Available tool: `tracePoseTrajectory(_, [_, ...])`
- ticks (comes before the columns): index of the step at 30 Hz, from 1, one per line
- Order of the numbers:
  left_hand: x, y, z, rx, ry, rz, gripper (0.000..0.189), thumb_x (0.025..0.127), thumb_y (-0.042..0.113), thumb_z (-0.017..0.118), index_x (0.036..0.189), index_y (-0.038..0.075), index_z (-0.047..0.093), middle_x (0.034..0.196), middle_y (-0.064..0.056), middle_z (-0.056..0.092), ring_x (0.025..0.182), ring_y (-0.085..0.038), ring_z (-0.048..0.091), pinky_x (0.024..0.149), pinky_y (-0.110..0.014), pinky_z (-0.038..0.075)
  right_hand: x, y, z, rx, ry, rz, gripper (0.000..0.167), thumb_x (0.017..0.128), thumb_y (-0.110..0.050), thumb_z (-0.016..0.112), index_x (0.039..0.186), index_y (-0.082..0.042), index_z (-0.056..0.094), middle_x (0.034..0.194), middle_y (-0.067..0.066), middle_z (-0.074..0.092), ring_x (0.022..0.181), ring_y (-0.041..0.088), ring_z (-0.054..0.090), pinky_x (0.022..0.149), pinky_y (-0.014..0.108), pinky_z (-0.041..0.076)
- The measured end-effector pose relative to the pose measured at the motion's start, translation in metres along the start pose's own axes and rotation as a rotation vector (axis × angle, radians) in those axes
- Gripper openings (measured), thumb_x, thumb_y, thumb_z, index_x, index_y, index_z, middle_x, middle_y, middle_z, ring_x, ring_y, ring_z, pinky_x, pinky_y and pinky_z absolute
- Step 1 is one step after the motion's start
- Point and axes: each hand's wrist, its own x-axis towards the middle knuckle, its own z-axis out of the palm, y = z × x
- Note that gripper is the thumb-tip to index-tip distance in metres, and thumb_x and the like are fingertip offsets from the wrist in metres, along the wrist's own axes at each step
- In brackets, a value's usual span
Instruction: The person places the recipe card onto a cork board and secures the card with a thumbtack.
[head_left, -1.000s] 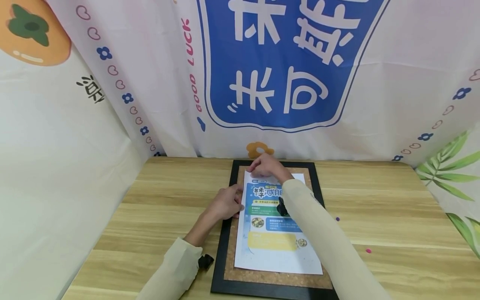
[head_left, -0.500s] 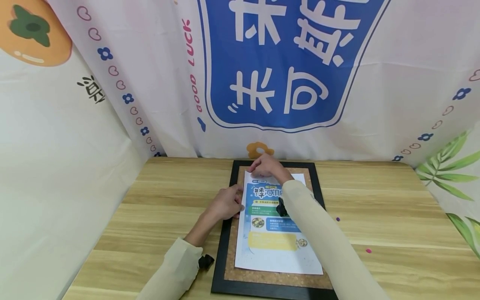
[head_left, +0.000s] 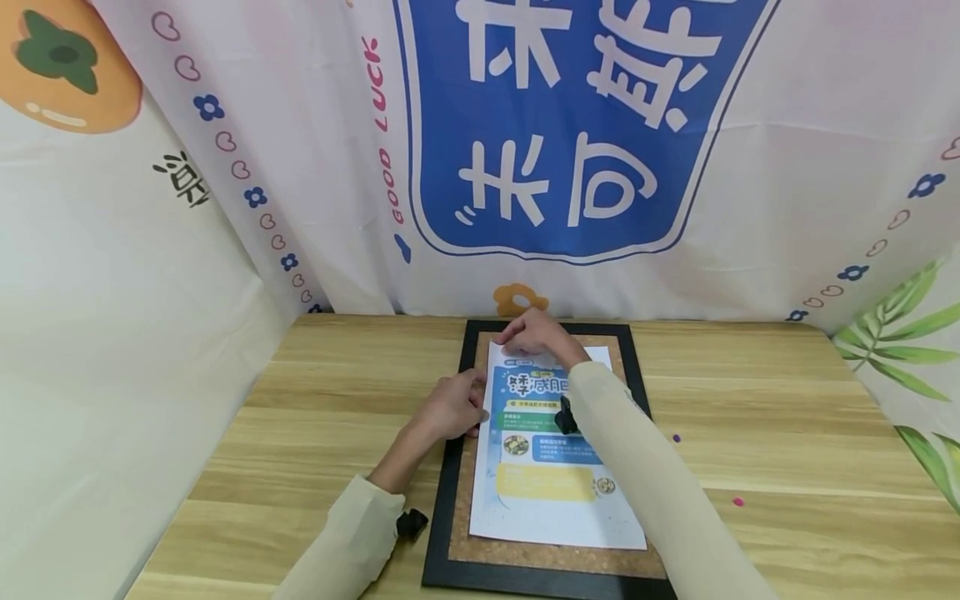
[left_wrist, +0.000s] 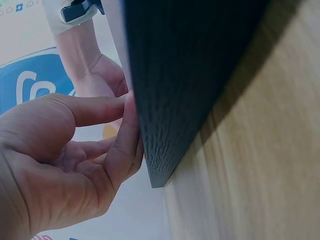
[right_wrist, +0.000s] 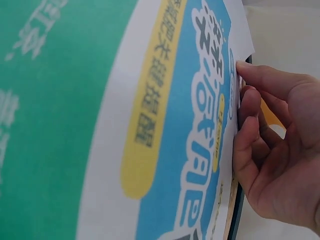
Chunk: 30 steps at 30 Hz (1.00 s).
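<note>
Head view: left hand (head_left: 452, 408) pinches poster (head_left: 543, 454) at side, right hand (head_left: 534, 332) touches top, grip unclear

Paper (head_left: 536, 479) on corkboard (head_left: 525, 576), corkboard on tbl (head_left: 360, 392), backdrop (head_left: 337, 242) behind tbl; 2 bits (head_left: 738, 502) on tbl, R of corkboard.

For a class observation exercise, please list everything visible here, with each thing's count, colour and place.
Printed sheet: one, white with blue, green and yellow, on the corkboard
Corkboard: one, brown, inside the frame
Frame: one, black, on the table
Small pieces: two, one pink, one purple, right of the frame
Table: one, light wood-brown, under the frame
Backdrop: count unclear, white with coloured prints, around the table
Wrist devices: two, black, one per wrist
Sleeves: two, pale cream, on the forearms
Left hand: one, bare, at the sheet's left edge
Right hand: one, bare, at its top edge
</note>
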Motion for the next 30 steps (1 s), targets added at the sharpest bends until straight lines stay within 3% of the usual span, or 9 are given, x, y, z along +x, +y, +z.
tracePoseTrajectory(12, [-0.001, 0.000, 0.005, -0.027, -0.010, 0.007, 0.056, 0.096, -0.005, 0.074, 0.148, -0.001, 0.053, 0.094, -0.012, 0.066, 0.065, -0.019, 0.068, 0.058, -0.028, 0.061, -0.007, 0.004, 0.000, -0.018, -0.017, -0.039, 0.021, 0.100, -0.018, 0.076, 0.120, -0.019, 0.083, 0.118, 0.004, 0.079, 0.099, 0.021, 0.064, 0.084, 0.030, 0.050])
tracePoseTrajectory(17, [-0.001, 0.000, 0.006, -0.034, -0.009, 0.002, 0.057, 0.096, -0.005, 0.074, 0.149, 0.000, 0.053, 0.094, -0.013, 0.066, 0.066, -0.020, 0.068, 0.058, -0.028, 0.061, -0.013, 0.010, -0.001, -0.013, -0.011, -0.077, 0.024, 0.101, -0.016, 0.071, 0.124, -0.019, 0.081, 0.125, 0.006, 0.078, 0.112, 0.025, 0.065, 0.103, 0.040, 0.052])
tracePoseTrajectory(20, [-0.002, 0.001, 0.005, -0.028, -0.004, -0.004, 0.057, 0.096, -0.005, 0.074, 0.149, 0.000, 0.053, 0.094, -0.012, 0.067, 0.066, -0.019, 0.068, 0.058, -0.028, 0.061, -0.022, 0.015, -0.004, 0.008, -0.023, -0.078, 0.029, 0.102, -0.016, 0.068, 0.128, -0.018, 0.079, 0.128, 0.007, 0.077, 0.117, 0.027, 0.065, 0.112, 0.047, 0.050])
tracePoseTrajectory(30, [-0.002, 0.001, 0.001, -0.013, 0.019, 0.008, 0.056, 0.095, -0.007, 0.074, 0.147, -0.001, 0.055, 0.094, -0.012, 0.067, 0.065, -0.018, 0.068, 0.057, -0.030, 0.062, -0.069, 0.028, -0.023, -0.088, 0.043, -0.033, 0.040, 0.102, -0.023, 0.071, 0.141, -0.018, 0.071, 0.129, 0.010, 0.072, 0.114, 0.029, 0.062, 0.105, 0.048, 0.052])
